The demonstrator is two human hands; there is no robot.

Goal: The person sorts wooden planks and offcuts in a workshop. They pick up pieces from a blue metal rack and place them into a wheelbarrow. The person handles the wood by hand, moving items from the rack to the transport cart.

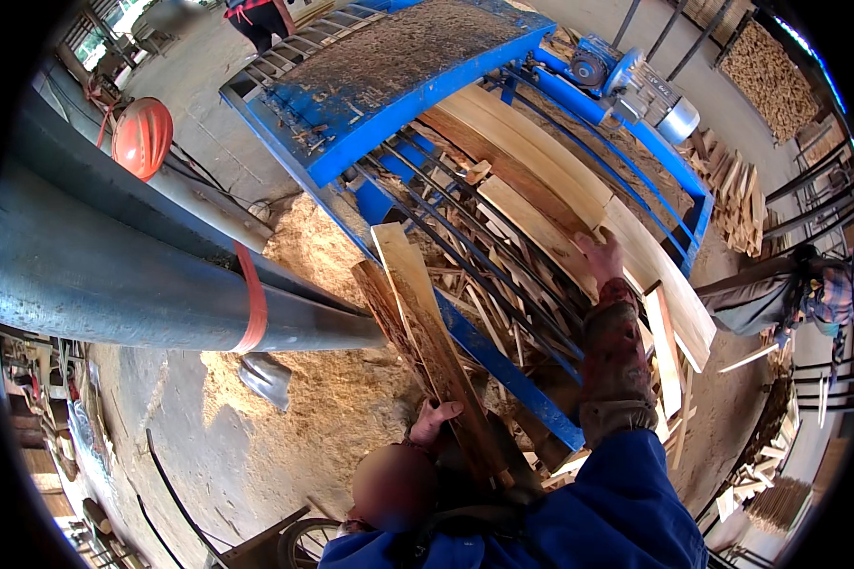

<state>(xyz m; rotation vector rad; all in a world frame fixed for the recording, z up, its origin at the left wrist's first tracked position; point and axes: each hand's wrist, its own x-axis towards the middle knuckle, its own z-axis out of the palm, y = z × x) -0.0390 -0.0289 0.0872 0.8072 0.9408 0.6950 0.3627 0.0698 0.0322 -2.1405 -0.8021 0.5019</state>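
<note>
While the left hand (434, 421) gripped a long board (416, 302), thumb over it, along the blue frame's (512, 370) left edge, the right hand (602, 258) sat on some pale planks (660, 275) toward the right edge; honestly couldn't tell if it was gripping.

Rough-edged wooden slat (420, 311), smooth pale wooden plank (659, 280), blue-painted metal frame (510, 368), glossy grey pipe (142, 275)

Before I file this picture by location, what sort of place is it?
Probably a sawmill or woodworking shop: long boards lie at a blue machine, sawdust is heaped beside it, and cut wood is piled farther off.
</note>
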